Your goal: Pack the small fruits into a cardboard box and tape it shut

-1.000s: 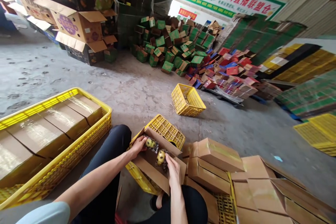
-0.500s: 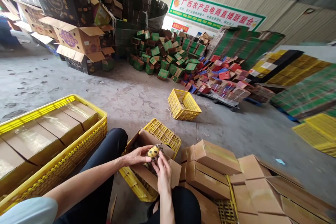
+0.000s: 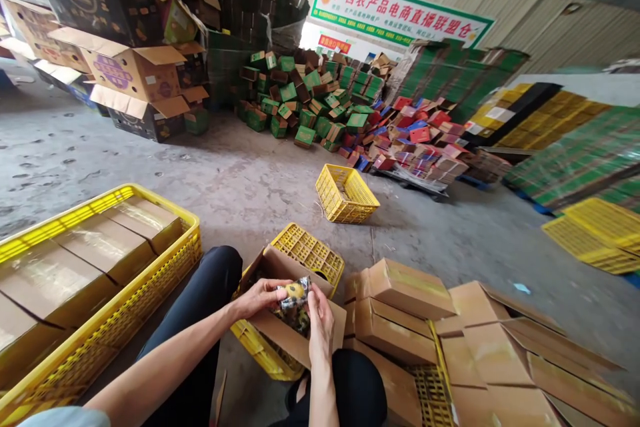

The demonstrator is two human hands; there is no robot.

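Left hand (image 3: 265,297) and right hand (image 3: 321,323) pinch a wrapped yellow item (image 3: 295,291) over a carton (image 3: 281,337) containing similar pieces (image 3: 301,321).

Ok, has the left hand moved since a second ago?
Yes. Against the open cardboard box, the left hand has shifted rightward and down in the view, away from the box's far-left corner.

"广西农产品电商直播联盟仓" on wall banner (image 3: 401,11)
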